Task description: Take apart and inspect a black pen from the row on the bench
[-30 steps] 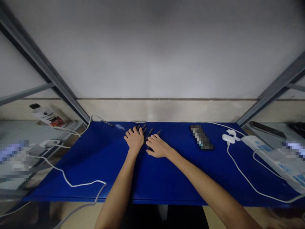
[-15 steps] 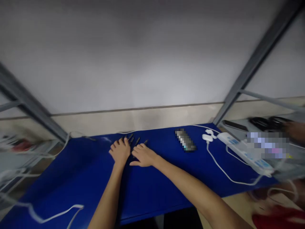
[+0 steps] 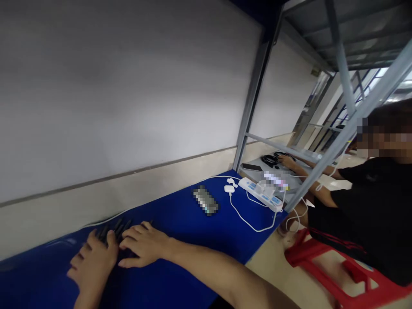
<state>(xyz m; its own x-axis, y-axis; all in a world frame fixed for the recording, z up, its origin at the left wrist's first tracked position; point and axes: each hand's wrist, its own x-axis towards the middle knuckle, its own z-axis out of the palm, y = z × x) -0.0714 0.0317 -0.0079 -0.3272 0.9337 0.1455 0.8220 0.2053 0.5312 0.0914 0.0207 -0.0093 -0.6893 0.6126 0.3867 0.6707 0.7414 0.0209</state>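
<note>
My left hand (image 3: 92, 265) and my right hand (image 3: 143, 243) lie palm down, side by side, on a blue table top (image 3: 199, 231). Both have their fingers stretched out flat. They rest over several thin dark pen-like sticks (image 3: 111, 229), whose ends show beyond my fingertips. Neither hand grips anything.
A blurred-out small object (image 3: 205, 200) lies to the right of my hands. A white power strip (image 3: 261, 193) with a white cable (image 3: 247, 221) sits at the table's right end. A person in black (image 3: 363, 210) sits on a red stool (image 3: 325, 266) at the neighbouring table. Grey shelf posts (image 3: 252, 98) stand behind.
The view has swung sharply to the right, bringing the seated person and shelving into sight. My hands stay flat on the sticks in the same place on the table.
</note>
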